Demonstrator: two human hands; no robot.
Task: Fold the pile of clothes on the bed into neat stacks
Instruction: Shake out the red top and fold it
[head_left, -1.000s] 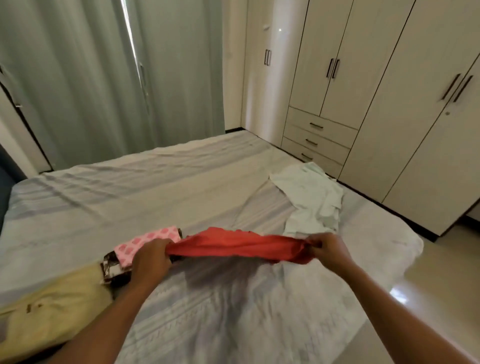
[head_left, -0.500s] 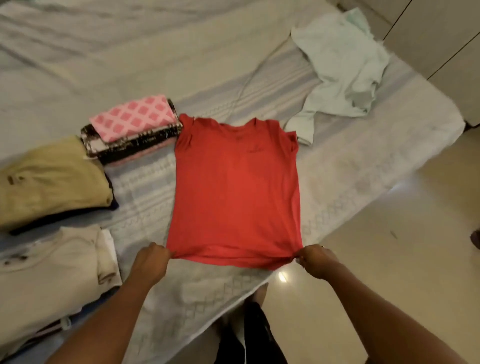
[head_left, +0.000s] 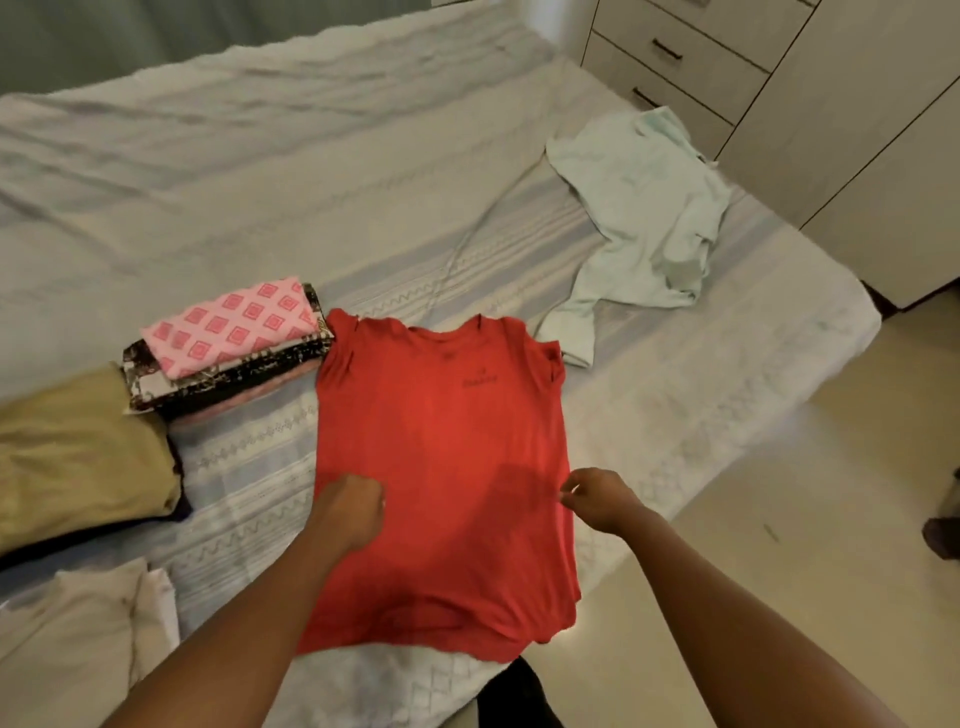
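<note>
lying flat mid-frame, red shirt (head_left: 441, 467) awaits folding; left hand (head_left: 349, 512) and right hand (head_left: 597, 496) curl at its edges, grip unclear. folded stacks (head_left: 228, 327) at left done; pale green garment (head_left: 649, 208) upper right not yet.

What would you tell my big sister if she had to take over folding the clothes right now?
Left hand: fingers curled, resting on the left side of the red shirt; whether it pinches the cloth is hidden.
Right hand: at the shirt's right edge; grip too blurred to tell.
The red shirt lies flat, front up, on the bed, not yet folded.
Done: folded on the left are the pink pile, tan pile and cream pile.
Left: fold the red shirt, then the crumpled green shirt at the far right, and stack both.
</note>
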